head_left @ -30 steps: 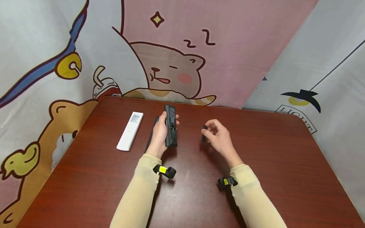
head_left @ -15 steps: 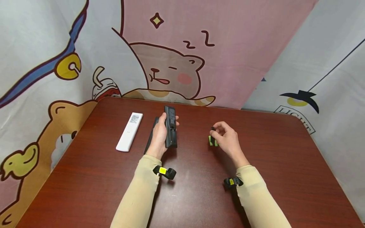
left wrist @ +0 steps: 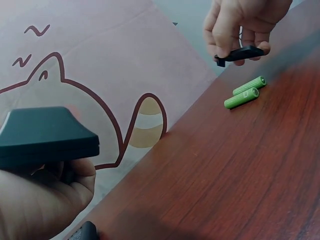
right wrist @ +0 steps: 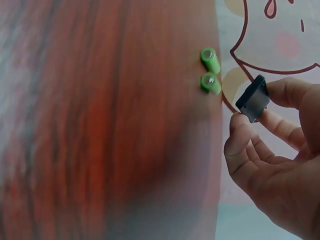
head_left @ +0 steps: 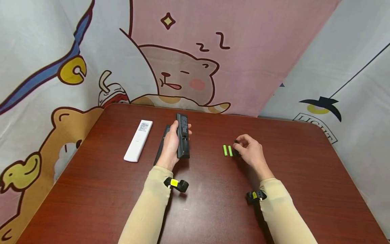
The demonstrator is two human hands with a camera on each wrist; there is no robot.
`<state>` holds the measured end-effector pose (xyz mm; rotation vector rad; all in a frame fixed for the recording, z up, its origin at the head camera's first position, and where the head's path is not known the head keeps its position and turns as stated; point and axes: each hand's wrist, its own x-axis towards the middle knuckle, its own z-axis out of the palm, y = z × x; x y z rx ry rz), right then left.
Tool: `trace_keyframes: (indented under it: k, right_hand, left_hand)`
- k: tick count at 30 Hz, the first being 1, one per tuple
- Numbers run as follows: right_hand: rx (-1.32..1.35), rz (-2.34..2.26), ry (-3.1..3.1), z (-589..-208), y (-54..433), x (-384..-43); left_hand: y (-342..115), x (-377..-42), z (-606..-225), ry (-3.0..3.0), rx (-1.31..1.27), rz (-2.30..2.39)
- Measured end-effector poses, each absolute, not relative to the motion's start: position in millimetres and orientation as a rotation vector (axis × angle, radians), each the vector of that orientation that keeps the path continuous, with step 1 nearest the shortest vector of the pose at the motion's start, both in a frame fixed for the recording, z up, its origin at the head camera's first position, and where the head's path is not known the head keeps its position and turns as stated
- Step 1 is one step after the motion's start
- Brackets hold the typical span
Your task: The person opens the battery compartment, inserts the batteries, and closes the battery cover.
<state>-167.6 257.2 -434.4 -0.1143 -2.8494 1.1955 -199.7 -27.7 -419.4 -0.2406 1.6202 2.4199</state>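
My left hand (head_left: 170,145) grips a black remote control (head_left: 182,127), its back turned up and its battery compartment uncovered. Between thumb and fingertips, my right hand (head_left: 251,151) pinches a small black battery cover (right wrist: 254,100), raised above the table in the left wrist view. Just left of that hand, two green batteries, one (head_left: 225,150) beside the other (head_left: 230,151), lie side by side on the wood. Partly hidden beneath my left hand and forearm is a second black remote (head_left: 160,149) on the table.
A white remote control (head_left: 138,140) lies face down at the left of the brown table (head_left: 210,210). Behind the table's far edge hangs a cloth (head_left: 243,67) printed with cartoon animals.
My right hand has moved to the right with the battery cover, and the two green batteries have come into full view. The left hand and its remote are nearly still.
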Motion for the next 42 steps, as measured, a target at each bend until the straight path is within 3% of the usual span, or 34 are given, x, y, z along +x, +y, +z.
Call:
trace_keyframes:
  k: [42]
  right_hand:
    - [-0.13, 0.73, -3.097, -441.4, 272.8, -168.9]
  left_hand:
    - [-28.1, -197.5, -417.1, 1.656, -0.229, 2.364]
